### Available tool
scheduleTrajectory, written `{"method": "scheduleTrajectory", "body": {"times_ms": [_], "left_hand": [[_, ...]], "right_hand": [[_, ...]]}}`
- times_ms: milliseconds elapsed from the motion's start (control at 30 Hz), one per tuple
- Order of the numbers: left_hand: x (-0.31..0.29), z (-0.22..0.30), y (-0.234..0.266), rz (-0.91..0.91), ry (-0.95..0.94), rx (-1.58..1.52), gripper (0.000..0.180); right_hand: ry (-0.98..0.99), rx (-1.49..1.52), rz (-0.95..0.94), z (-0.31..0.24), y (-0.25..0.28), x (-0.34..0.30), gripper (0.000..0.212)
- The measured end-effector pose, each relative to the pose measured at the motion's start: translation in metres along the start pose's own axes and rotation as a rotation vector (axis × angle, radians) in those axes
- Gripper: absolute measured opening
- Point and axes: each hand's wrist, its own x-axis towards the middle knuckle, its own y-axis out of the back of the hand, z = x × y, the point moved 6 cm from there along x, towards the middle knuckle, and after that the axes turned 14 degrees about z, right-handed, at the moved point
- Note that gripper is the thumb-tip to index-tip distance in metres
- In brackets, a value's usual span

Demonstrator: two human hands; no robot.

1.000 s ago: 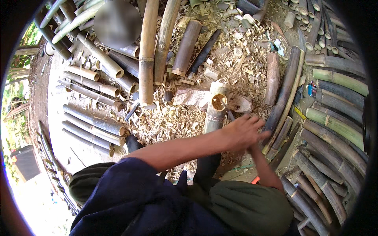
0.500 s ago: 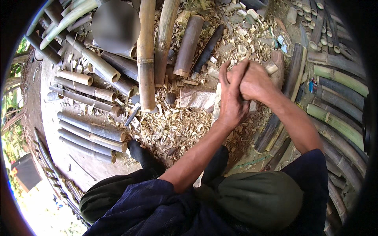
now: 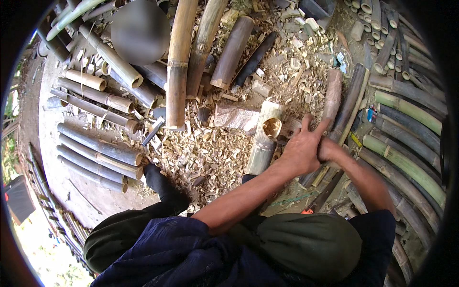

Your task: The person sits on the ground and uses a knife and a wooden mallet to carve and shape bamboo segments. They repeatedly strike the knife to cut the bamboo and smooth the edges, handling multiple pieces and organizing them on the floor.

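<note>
A pale bamboo section (image 3: 261, 152) with a round hole cut in its upper part stands out among the wood shavings in front of me. Just right of it is my left hand (image 3: 302, 149), with a couple of fingers stretched out and spread. My right hand (image 3: 330, 149) comes in from the right and meets it. The two hands touch and overlap, so most of the right hand's fingers are hidden. Nothing held shows in either hand. Beyond my fingertips lies a reddish-brown piece of wood (image 3: 332, 95), beside a dark split bamboo length (image 3: 351, 98).
Shavings (image 3: 210, 153) cover the ground. Bamboo lengths (image 3: 100, 158) lie in a row at left, and long poles (image 3: 178, 71) reach in from the far side. Stacked green and grey bamboo (image 3: 404, 152) fills the right. An orange-ended object (image 3: 309, 209) lies near my knee.
Both hands have moved right and nearer to me, off the bamboo section, whose hole now shows. The left hand's fingers have spread. The view has shifted slightly.
</note>
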Motion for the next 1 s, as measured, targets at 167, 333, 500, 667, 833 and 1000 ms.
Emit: {"method": "scheduleTrajectory", "body": {"times_ms": [167,333,500,667,833,1000], "left_hand": [[-0.012,-0.015,0.004,-0.298,-0.097,0.052,0.114],[-0.015,-0.031,0.008,-0.799,-0.252,0.298,0.117],[0.023,-0.014,0.126,0.059,-0.201,0.275,0.087],[0.09,-0.088,0.322,1.021,0.314,0.675,0.082],[0.124,-0.15,0.376,0.833,0.328,0.62,0.074],[0.094,-0.122,0.334,0.546,0.287,-0.507,0.055]], "right_hand": [[-0.047,0.402,0.305,-0.034,-0.052,-0.022,0.048],[-0.176,1.307,0.169,-0.032,-0.128,0.009,0.034],[-0.441,1.663,0.304,-0.085,-0.114,-0.021,0.028],[-0.185,1.389,0.665,-0.063,-0.109,-0.059,0.021],[-0.266,0.851,0.883,0.017,-0.138,-0.05,0.034],[-0.482,0.337,0.899,0.086,-0.192,-0.056,0.055]]}}
